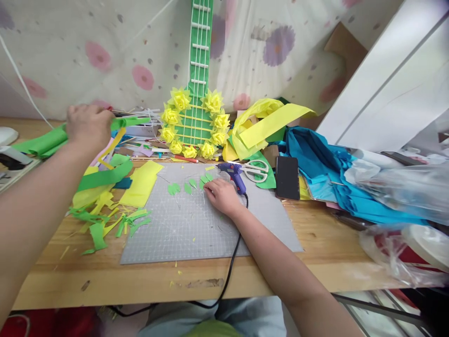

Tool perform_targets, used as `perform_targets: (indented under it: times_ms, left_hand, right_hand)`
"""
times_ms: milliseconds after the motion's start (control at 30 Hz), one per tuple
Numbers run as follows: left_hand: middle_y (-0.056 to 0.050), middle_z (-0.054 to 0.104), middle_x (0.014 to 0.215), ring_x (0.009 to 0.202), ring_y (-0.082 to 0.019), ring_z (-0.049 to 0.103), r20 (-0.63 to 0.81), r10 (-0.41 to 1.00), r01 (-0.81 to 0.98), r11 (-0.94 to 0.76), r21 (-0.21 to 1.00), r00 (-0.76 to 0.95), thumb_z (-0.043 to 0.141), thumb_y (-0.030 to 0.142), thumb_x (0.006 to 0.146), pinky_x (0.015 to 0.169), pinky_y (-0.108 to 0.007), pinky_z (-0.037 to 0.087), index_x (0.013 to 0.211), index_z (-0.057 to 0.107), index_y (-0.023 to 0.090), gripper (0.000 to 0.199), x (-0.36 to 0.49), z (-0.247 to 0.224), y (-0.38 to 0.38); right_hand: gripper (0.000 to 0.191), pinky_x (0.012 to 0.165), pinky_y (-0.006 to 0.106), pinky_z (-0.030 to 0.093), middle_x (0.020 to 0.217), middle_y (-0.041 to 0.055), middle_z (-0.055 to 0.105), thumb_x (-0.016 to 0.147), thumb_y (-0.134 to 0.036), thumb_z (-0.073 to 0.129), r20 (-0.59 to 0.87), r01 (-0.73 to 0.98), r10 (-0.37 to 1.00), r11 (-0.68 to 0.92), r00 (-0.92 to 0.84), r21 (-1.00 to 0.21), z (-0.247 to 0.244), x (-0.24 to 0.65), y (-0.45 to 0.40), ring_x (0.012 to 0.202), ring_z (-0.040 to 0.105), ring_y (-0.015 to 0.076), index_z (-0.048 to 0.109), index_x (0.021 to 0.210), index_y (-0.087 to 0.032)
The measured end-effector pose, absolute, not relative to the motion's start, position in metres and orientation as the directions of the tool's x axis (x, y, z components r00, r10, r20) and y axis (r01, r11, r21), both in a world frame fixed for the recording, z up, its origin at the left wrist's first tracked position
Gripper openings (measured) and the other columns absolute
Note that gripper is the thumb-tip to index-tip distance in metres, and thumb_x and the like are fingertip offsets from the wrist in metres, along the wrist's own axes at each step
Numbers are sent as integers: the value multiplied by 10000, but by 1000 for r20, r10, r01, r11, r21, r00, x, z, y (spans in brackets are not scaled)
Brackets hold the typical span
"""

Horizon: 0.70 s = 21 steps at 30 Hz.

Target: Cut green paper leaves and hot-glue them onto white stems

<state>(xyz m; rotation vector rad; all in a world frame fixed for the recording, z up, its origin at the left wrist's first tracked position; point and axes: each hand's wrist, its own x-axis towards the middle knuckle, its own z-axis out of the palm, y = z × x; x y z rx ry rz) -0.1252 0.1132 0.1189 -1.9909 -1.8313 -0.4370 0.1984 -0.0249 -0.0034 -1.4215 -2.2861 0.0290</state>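
Observation:
My left hand (pixel 89 127) is closed at the back left, over a roll of green crepe paper (pixel 45 142); its fingertips are hidden. My right hand (pixel 223 196) rests on the grey cutting mat (pixel 168 234), its fingers drawn together at the small green paper leaves (pixel 205 179). More green leaves (pixel 173 188) lie to the left of it, some on thin wires. A purple glue gun (pixel 235 176) lies just beyond my right hand, beside white-handled scissors (pixel 257 171). A green paper guitar (pixel 194 121) edged with yellow flowers leans on the wall.
Yellow and green paper scraps (pixel 101 217) lie left of the mat. A black phone (pixel 287 178), blue crepe paper (pixel 315 159) and plastic bags (pixel 403 187) are on the right. A black cord (pixel 232 262) crosses the mat and hangs over the table's front edge.

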Motion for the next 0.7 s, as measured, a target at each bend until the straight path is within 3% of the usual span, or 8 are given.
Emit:
perform_targets:
  times_ms: [100, 233, 367, 433, 500, 567, 633, 700]
  left_hand:
    - [-117, 578, 1042, 1024, -244, 478, 391, 873, 953, -232, -193, 291, 306, 197, 802, 896, -407, 291, 1035, 595, 93, 385, -110, 104, 105]
    - [-100, 608, 1042, 970, -230, 526, 384, 840, 923, -361, -132, 383, 296, 239, 829, 857, -370, 331, 1016, 608, 159, 373, -78, 80, 78]
    - [-60, 631, 991, 992, -227, 541, 390, 816, 896, -440, -55, 425, 322, 222, 817, 887, -376, 335, 973, 624, 258, 342, -58, 60, 57]
    - [-55, 635, 979, 992, -226, 546, 406, 801, 882, -471, -26, 440, 330, 218, 813, 899, -378, 338, 958, 630, 269, 337, -57, 53, 53]
    - [-65, 633, 988, 987, -227, 550, 432, 782, 863, -504, 15, 449, 337, 218, 813, 907, -380, 342, 955, 633, 253, 331, -58, 49, 52]
    - [-77, 629, 996, 988, -229, 549, 458, 770, 850, -524, 57, 444, 339, 222, 818, 911, -384, 346, 954, 631, 230, 323, -61, 47, 51]
    - [-81, 620, 1003, 1006, -232, 540, 475, 774, 847, -521, 101, 419, 336, 238, 828, 913, -388, 350, 972, 617, 220, 316, -63, 46, 51]
    - [-92, 590, 1066, 1068, -241, 506, 508, 789, 862, -481, 161, 346, 371, 295, 829, 924, -394, 349, 1053, 573, 214, 312, -65, 44, 50]
  right_hand:
    - [234, 734, 281, 385, 829, 64, 646, 869, -237, 397, 348, 837, 869, 459, -352, -299, -1, 195, -27, 813, 552, 169, 624, 853, -181]
    - [207, 726, 280, 411, 907, 57, 634, 832, -221, 433, 306, 773, 934, 332, -187, -541, 12, 179, -23, 784, 573, 147, 581, 973, -186]
    - [544, 719, 308, 441, 1145, 115, 533, 731, -302, 559, 193, 619, 981, 161, -16, -769, 29, 155, -1, 676, 575, 113, 388, 1235, -193]
    - [724, 704, 308, 446, 1212, 159, 480, 666, -341, 629, 147, 563, 989, 127, -9, -817, 34, 144, 16, 705, 580, 126, 309, 1298, -188]
    - [797, 683, 290, 440, 1175, 143, 511, 618, -341, 673, 133, 543, 990, 136, -46, -828, 37, 133, 31, 742, 574, 141, 301, 1307, -192]
    - [649, 658, 271, 426, 1033, 73, 584, 628, -326, 664, 122, 551, 987, 160, -105, -819, 37, 124, 43, 728, 559, 141, 421, 1219, -212]
    - [324, 628, 255, 403, 829, 6, 605, 683, -302, 604, 111, 574, 986, 164, -125, -802, 37, 116, 51, 670, 533, 130, 564, 993, -217]
    - [112, 600, 243, 378, 682, -22, 564, 724, -282, 545, 127, 577, 988, 154, -86, -802, 37, 110, 57, 616, 498, 119, 588, 786, -201]
